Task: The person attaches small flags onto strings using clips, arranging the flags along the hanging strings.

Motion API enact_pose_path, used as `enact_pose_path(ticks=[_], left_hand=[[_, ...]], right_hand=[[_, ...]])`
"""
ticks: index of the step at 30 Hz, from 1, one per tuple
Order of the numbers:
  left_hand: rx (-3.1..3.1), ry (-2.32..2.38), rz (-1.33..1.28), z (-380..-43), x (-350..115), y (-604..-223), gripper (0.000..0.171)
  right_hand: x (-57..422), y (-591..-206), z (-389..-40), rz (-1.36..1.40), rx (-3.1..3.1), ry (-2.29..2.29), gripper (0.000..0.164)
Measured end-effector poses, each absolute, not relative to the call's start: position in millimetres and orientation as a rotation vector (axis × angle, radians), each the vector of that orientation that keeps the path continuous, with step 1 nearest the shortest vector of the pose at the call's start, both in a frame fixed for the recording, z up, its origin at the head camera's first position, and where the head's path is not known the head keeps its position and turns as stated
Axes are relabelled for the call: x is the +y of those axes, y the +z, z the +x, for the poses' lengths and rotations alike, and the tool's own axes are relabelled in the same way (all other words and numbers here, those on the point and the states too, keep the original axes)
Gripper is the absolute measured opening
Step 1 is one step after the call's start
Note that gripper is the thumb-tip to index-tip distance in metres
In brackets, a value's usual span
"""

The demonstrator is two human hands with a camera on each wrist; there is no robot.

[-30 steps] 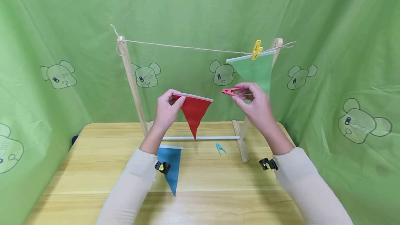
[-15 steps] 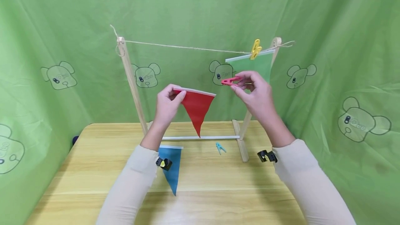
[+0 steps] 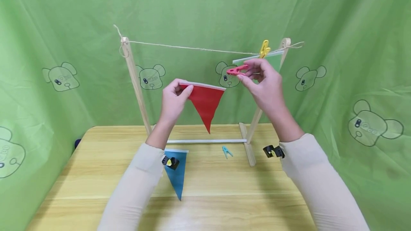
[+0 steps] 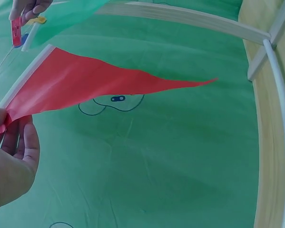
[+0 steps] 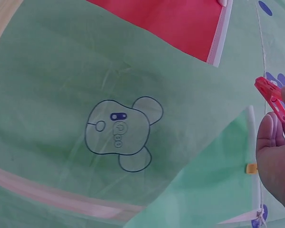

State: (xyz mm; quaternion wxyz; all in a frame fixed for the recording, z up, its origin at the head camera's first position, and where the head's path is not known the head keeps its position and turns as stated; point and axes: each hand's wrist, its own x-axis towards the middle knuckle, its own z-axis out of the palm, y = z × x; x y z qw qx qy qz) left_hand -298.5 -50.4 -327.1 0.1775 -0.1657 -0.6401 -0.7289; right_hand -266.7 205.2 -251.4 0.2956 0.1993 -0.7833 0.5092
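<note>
My left hand (image 3: 173, 99) pinches the upper left corner of a red triangular pennant (image 3: 207, 102), thumb in front. The pennant has a white top edge and hangs point down, below the string (image 3: 179, 47). In the left wrist view the pennant (image 4: 99, 85) stretches away from the thumb and fingers. Between thumb and fingertips, my right hand (image 3: 268, 85) holds a red clothespin (image 3: 237, 70), its nose toward the left. Behind that hand, a green pennant (image 3: 275, 61) hangs from the string under a yellow clothespin (image 3: 264, 49); the hand hides much of it in the head view.
Two wooden posts (image 3: 136, 85) carry the string, joined low down by a white rod (image 3: 205, 141). On the wooden table (image 3: 224, 191) lie a blue pennant (image 3: 177, 174), partly behind the left wrist, and a light blue clothespin (image 3: 227, 152). Green printed curtain surrounds the table.
Both hands have risen toward the string. The red pennant has gone up and slightly right; the red clothespin has climbed to just below string height. Both grips are kept.
</note>
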Motion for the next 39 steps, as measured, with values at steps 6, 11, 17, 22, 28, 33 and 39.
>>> enact_pose_path(ticks=[6, 11, 17, 22, 28, 33, 39], left_hand=[[-1.78, -2.103, -0.465, -299.9, -46.4, -317.8, 0.014], [-1.759, -2.101, -0.454, -301.3, -44.2, -312.0, 0.015], [-1.743, -2.095, -0.465, -304.0, -41.9, -306.2, 0.015], [-1.725, -2.111, -0.48, -304.7, -36.4, -301.5, 0.015], [-1.699, -2.114, -0.481, -306.1, -36.3, -293.6, 0.014], [-1.712, -2.098, -0.481, -307.3, -36.5, -285.7, 0.015], [-1.712, -2.106, -0.457, -308.3, -37.2, -280.6, 0.013]], right_hand=[[202.2, -236.5, -267.6, 0.545, -2.067, 1.372, 0.036], [198.3, -225.9, -267.8, 0.541, -2.089, 1.347, 0.035], [190.6, -214.8, -269.3, 0.581, -2.065, 1.338, 0.033], [189.6, -205.4, -270.9, 0.578, -2.048, 1.321, 0.032], [188.3, -191.7, -273.0, 0.536, -2.094, 1.263, 0.034], [187.1, -179.3, -274.7, 0.539, -2.124, 1.196, 0.034], [183.8, -167.2, -278.3, 0.522, -2.243, 1.145, 0.039]])
